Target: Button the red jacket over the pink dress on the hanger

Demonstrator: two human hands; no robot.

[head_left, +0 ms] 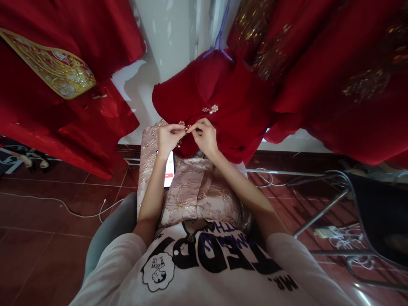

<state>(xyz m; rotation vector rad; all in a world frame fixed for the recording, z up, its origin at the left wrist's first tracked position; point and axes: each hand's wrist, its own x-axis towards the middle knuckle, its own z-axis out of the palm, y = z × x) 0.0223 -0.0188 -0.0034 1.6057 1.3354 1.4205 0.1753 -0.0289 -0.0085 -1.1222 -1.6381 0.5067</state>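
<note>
A red garment (236, 97) hangs from a purple hanger (219, 42) in front of me, its lower part draped over my lap. Both my hands meet at its front edge. My left hand (170, 138) pinches a beaded flower fastener (182, 123) between thumb and fingers. Close beside it, my right hand (204, 135) is closed in a pinch at the same fastener, fingertips almost touching the left ones. What lies between the right fingertips is too small to make out. Higher on the garment sits another pearl flower fastener (210, 109).
Pink brocade fabric (194, 187) covers my lap, with a lit phone (168, 170) on it by my left forearm. Red embroidered garments (63, 72) hang on both sides. A dark chair (376, 212) stands right, near white cables (344, 238). A cord (63, 204) crosses the tiled floor.
</note>
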